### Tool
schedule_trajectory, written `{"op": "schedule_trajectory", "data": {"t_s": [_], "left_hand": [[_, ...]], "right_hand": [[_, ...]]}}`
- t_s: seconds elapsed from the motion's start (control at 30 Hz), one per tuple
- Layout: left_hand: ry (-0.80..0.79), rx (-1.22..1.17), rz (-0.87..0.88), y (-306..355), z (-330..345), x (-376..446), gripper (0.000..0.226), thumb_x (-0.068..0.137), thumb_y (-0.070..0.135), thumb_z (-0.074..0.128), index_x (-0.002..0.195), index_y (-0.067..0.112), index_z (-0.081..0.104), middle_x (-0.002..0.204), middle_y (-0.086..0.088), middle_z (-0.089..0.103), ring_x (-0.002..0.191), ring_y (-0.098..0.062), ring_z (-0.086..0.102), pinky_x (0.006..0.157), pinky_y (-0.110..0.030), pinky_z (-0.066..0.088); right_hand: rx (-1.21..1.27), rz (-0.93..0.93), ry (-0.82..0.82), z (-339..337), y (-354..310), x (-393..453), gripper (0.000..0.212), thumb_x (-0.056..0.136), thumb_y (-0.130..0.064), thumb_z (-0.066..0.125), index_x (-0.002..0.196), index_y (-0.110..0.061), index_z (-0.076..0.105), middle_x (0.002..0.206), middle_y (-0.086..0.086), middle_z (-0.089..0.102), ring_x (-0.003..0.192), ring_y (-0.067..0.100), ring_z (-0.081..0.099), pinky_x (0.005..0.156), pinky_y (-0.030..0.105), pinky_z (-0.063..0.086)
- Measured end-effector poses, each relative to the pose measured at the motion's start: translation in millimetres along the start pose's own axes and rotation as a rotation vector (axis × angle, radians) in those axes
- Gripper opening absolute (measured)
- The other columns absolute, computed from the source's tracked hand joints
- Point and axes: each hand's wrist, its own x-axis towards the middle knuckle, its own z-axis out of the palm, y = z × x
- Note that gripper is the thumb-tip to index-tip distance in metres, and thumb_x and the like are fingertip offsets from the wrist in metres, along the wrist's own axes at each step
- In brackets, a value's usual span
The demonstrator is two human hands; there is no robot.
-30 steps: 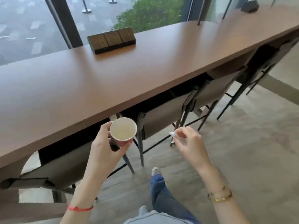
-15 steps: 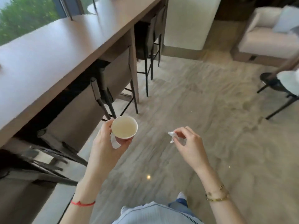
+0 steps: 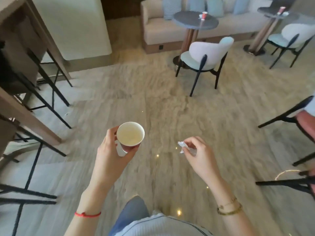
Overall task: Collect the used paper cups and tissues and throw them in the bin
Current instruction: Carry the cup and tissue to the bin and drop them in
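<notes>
Since the earlier frames the view has swung off the long counter to the lounge floor; both hands carry the same items as before, held at about the same height over the floor. Item one: paper cup (image 3: 130,134), upright, white inside, dark red outside with a white patch low on its wall, gripped by the left hand (image 3: 111,156) with thumb and fingers curled round its wall. Item two: small crumpled white tissue (image 3: 181,146), pinched between thumb and fingertips of the right hand (image 3: 199,155), well apart from the cup. Left wrist: red string bracelet (image 3: 87,214). Right wrist: gold bangles (image 3: 229,207). Below: beige veined floor (image 3: 153,103), with a jeans-clad leg (image 3: 134,210) at the lower edge. Left side: counter end (image 3: 10,7) and black-legged stools (image 3: 42,79). Far side: beige sofa (image 3: 158,31) with blue cushions (image 3: 172,7); before it a round dark table (image 3: 185,21) bearing a second red cup (image 3: 204,15), upright; pale chair (image 3: 206,55) just beside that table. Far right: another round table (image 3: 265,11) with a further cup (image 3: 280,10), too blurred to tell more, and a second pale chair (image 3: 293,38) near it.
</notes>
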Motion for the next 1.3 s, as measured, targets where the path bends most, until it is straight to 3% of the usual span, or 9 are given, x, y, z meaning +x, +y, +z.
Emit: {"op": "schedule_trajectory", "data": {"t_s": [0.1, 0.3, 0.47, 0.53, 0.77, 0.87, 1.0, 1.1, 1.3], "left_hand": [[-0.106, -0.016, 0.058, 19, 47, 42, 0.066, 0.067, 0.04, 0.084, 0.119, 0.035, 0.043, 0.108, 0.031, 0.054, 0.097, -0.008, 0.06, 0.077, -0.022, 0.046], [-0.301, -0.025, 0.197, 53, 151, 142, 0.068, 0.067, 0.038, 0.084, 0.121, 0.028, 0.045, 0.112, 0.015, 0.059, 0.097, -0.011, 0.06, 0.075, -0.023, 0.048], [-0.403, -0.061, 0.288, 88, 244, 242, 0.068, 0.067, 0.037, 0.085, 0.122, 0.026, 0.046, 0.113, 0.013, 0.06, 0.097, -0.01, 0.061, 0.075, -0.016, 0.046], [-0.456, -0.065, 0.329, 107, 281, 285, 0.068, 0.067, 0.036, 0.085, 0.121, 0.026, 0.046, 0.113, 0.012, 0.06, 0.098, -0.011, 0.062, 0.075, -0.019, 0.047], [-0.618, -0.071, 0.456, 174, 402, 408, 0.069, 0.066, 0.035, 0.085, 0.122, 0.023, 0.047, 0.108, 0.015, 0.059, 0.095, -0.012, 0.063, 0.073, -0.023, 0.049], [-0.689, -0.082, 0.483, 196, 451, 446, 0.068, 0.067, 0.031, 0.086, 0.123, 0.023, 0.047, 0.106, 0.022, 0.056, 0.094, -0.007, 0.061, 0.071, -0.013, 0.045], [-0.723, -0.1, 0.494, 219, 522, 495, 0.068, 0.067, 0.031, 0.085, 0.122, 0.022, 0.046, 0.106, 0.018, 0.056, 0.093, -0.007, 0.059, 0.069, -0.004, 0.042], [-0.725, -0.115, 0.496, 242, 583, 532, 0.069, 0.067, 0.03, 0.085, 0.123, 0.022, 0.047, 0.106, 0.017, 0.055, 0.094, -0.007, 0.058, 0.07, -0.007, 0.041], [-0.692, -0.128, 0.531, 323, 711, 613, 0.07, 0.065, 0.034, 0.085, 0.122, 0.022, 0.047, 0.107, 0.013, 0.057, 0.091, -0.006, 0.058, 0.067, -0.004, 0.041]], "right_hand": [[-0.016, 0.093, 0.074, -23, 36, 18, 0.02, 0.08, -0.006, 0.068, 0.085, -0.023, 0.061, 0.083, -0.014, 0.057, 0.08, 0.005, 0.055, 0.072, 0.014, 0.041], [-0.031, 0.287, 0.187, -52, 112, 64, 0.021, 0.08, -0.008, 0.07, 0.088, -0.026, 0.06, 0.083, -0.011, 0.06, 0.08, 0.002, 0.057, 0.07, 0.006, 0.039], [-0.07, 0.407, 0.277, -79, 177, 140, 0.019, 0.082, -0.01, 0.07, 0.088, -0.025, 0.06, 0.084, -0.012, 0.059, 0.08, -0.004, 0.056, 0.069, 0.004, 0.038], [-0.077, 0.438, 0.333, -94, 198, 178, 0.018, 0.081, -0.008, 0.07, 0.088, -0.022, 0.062, 0.084, -0.012, 0.058, 0.08, -0.001, 0.056, 0.069, 0.005, 0.039], [-0.116, 0.55, 0.482, -150, 267, 289, 0.008, 0.084, -0.009, 0.069, 0.09, -0.013, 0.066, 0.087, -0.002, 0.063, 0.082, 0.011, 0.059, 0.072, 0.008, 0.041], [-0.11, 0.604, 0.502, -167, 299, 323, 0.006, 0.086, -0.012, 0.067, 0.091, -0.015, 0.065, 0.09, -0.002, 0.063, 0.083, 0.007, 0.058, 0.074, 0.011, 0.043], [-0.125, 0.653, 0.523, -187, 355, 369, 0.005, 0.088, -0.016, 0.067, 0.093, -0.016, 0.067, 0.092, -0.006, 0.062, 0.085, 0.004, 0.058, 0.076, 0.011, 0.044], [-0.129, 0.672, 0.526, -210, 409, 412, 0.006, 0.087, -0.015, 0.067, 0.093, -0.015, 0.067, 0.093, -0.004, 0.063, 0.084, 0.008, 0.058, 0.076, 0.007, 0.04], [-0.201, 0.668, 0.522, -296, 519, 513, 0.011, 0.084, -0.011, 0.069, 0.095, -0.014, 0.068, 0.092, -0.002, 0.064, 0.081, 0.007, 0.056, 0.074, 0.003, 0.038]]}}
